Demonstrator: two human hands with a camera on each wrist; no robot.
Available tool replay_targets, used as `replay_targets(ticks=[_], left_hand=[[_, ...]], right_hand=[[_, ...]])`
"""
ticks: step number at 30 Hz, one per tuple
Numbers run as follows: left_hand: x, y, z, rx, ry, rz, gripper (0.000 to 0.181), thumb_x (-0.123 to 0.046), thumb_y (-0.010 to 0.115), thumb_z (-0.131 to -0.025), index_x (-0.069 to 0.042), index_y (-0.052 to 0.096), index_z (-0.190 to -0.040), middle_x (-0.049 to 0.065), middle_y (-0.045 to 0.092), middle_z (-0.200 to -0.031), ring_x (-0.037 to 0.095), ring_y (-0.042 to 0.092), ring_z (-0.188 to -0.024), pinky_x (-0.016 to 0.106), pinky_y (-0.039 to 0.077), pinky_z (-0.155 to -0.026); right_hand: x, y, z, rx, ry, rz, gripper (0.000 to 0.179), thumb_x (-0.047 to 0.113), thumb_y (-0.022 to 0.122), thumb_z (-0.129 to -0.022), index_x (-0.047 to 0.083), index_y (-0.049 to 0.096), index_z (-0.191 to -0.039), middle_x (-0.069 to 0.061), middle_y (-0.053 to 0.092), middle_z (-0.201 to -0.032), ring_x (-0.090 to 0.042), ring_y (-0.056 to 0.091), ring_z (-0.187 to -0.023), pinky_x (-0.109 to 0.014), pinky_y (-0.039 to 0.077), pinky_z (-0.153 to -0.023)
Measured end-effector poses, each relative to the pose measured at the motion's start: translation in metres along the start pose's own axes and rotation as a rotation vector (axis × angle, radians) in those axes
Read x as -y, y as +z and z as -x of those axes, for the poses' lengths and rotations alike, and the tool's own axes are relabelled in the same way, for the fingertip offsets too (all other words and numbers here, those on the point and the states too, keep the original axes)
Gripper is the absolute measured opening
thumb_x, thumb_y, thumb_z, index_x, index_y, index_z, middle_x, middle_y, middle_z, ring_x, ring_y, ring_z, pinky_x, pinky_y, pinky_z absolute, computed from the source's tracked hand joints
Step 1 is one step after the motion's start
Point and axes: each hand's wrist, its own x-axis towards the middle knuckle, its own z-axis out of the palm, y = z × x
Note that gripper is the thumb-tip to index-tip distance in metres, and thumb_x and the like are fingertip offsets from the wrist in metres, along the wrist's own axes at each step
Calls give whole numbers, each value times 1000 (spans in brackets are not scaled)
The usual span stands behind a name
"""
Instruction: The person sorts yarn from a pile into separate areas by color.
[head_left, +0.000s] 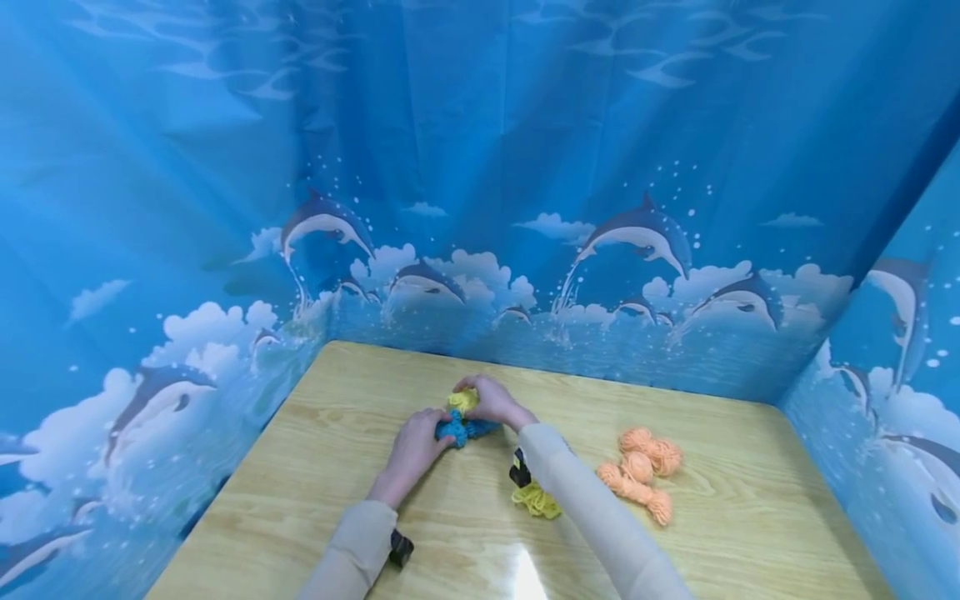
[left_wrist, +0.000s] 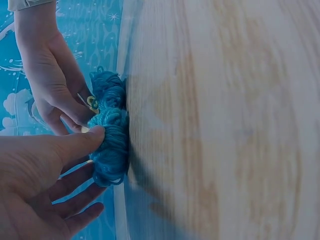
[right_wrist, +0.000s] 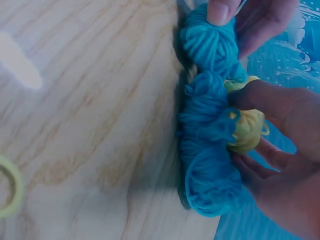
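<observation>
Blue yarn skeins (head_left: 453, 429) lie on the table, at least two bundles crossing or side by side. My left hand (head_left: 415, 446) pinches one blue bundle, its thumb on the near side, as the left wrist view shows on the blue yarn (left_wrist: 111, 135). Just behind the blue is a yellow yarn skein (head_left: 462, 402). My right hand (head_left: 491, 401) holds that yellow yarn (right_wrist: 248, 131) between thumb and fingers, touching the blue skein (right_wrist: 210, 150) beside it. Part of the yellow is hidden behind the blue and the fingers.
Several peach yarn skeins (head_left: 637, 471) sit in a group on the right of the wooden table (head_left: 360, 400). Another yellow yarn skein (head_left: 536, 500) lies partly under the right forearm. A blue dolphin-print curtain (head_left: 480, 167) stands behind the table and along its sides.
</observation>
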Motion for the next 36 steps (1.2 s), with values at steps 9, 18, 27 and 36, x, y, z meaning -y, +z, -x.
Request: replay_targets(ticks=[9,18,27,36], left_hand=[[4,2,1,-35,24,3,32,-18,84,-83,-4,72,-109,13,72,-106,31,68,-97,47,58,-85],[3,1,0,0,4,-5,32,-19,83,-85,-5,73,-111,12,72,-107,30,68,-98,46,58,-86],[1,1,-1,12,-2,-4,30,-19,82,-86,-6,73,-111,11,72,-107,31,68,-99,47,58,-86],[0,0,0,2,-2,8,29,-19,83,-86,-6,73,-110,11,72,-108,31,68,-100,47,57,-89]], right_hand=[[0,-10,-1,-29,16,-66,43,3,75,-89,9,65,-130,-16,60,-139,-35,54,-130,-52,50,-103],[0,-15,2,-57,-13,-122,47,3,75,-90,5,61,-136,-16,59,-137,-35,57,-121,-49,53,-98],[-3,-24,16,-78,-63,-206,47,2,71,-91,1,59,-136,-20,58,-130,-35,58,-114,-48,54,-97],[-7,-37,31,-84,-37,-255,49,5,74,-91,3,59,-138,-17,58,-130,-35,60,-115,-48,55,-98]])
